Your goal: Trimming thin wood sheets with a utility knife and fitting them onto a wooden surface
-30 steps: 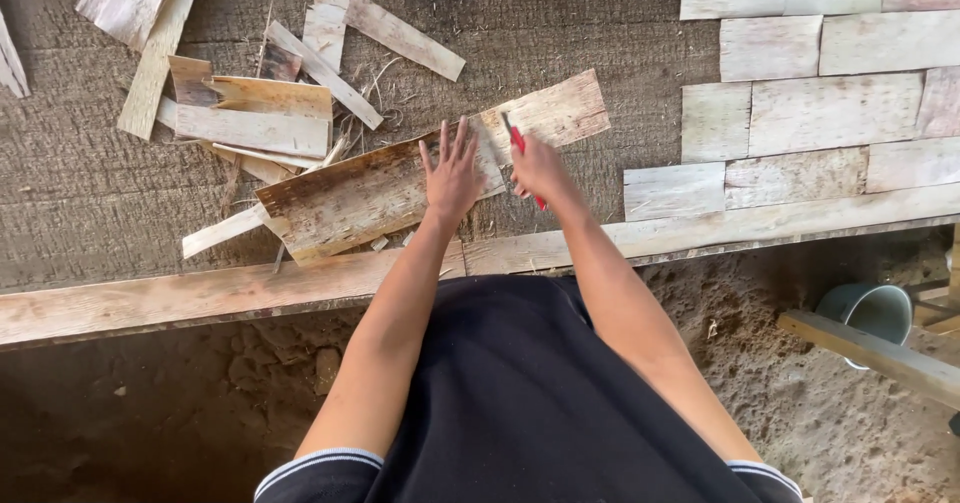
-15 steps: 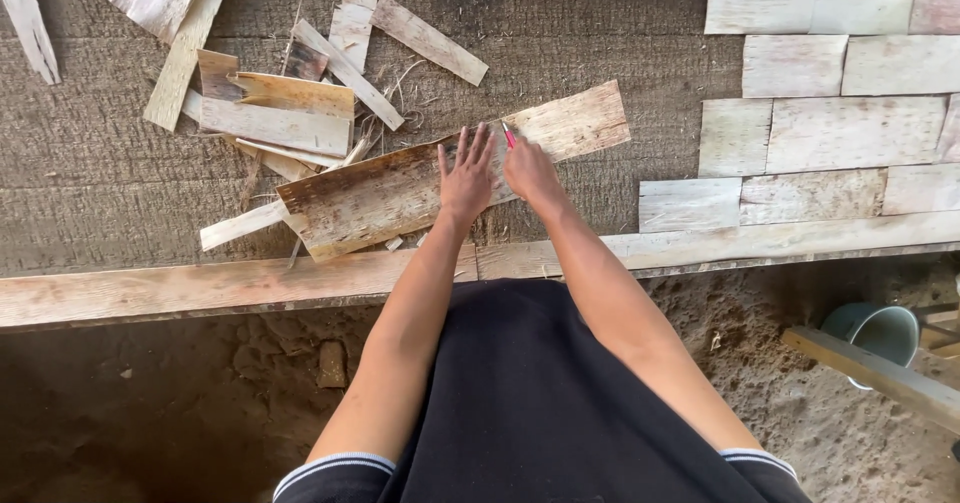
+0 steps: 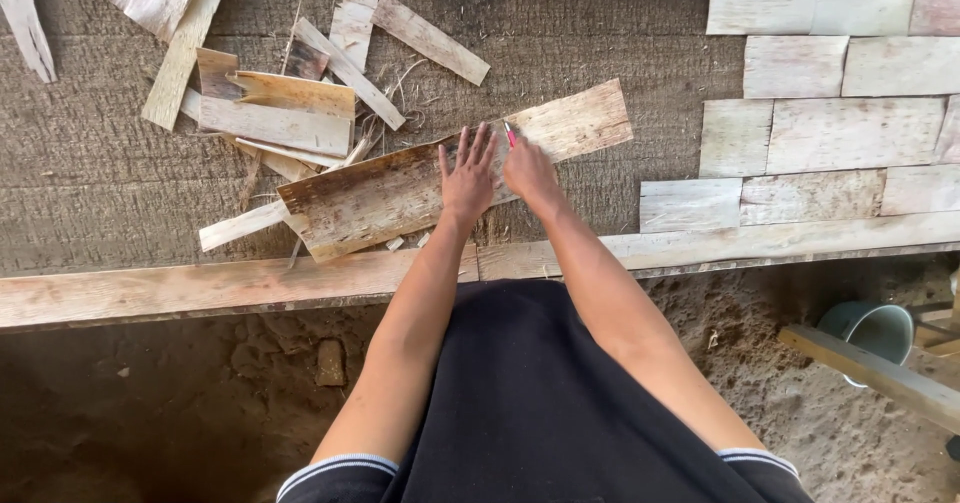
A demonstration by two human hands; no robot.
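Note:
A long, pale brown fibrous sheet (image 3: 390, 191) lies slantwise on the grey work surface (image 3: 120, 193). My left hand (image 3: 467, 176) rests flat on its middle, fingers spread. Right beside it, my right hand (image 3: 528, 171) is closed around a small red-tipped tool (image 3: 510, 134) whose tip pokes out above the fingers and touches the sheet. The rest of the tool is hidden in my fist.
A heap of cut strips and scraps (image 3: 280, 103) lies at the upper left. Rectangular pale pieces (image 3: 810, 133) are laid in rows at the right. A wooden beam (image 3: 200, 288) edges the surface. Below are sandy ground, a plank (image 3: 880, 373) and a teal bucket (image 3: 880, 328).
The red tool stuck out beside my right hand a second ago; now only its tip shows, higher on the sheet. Both hands have stayed together on the sheet.

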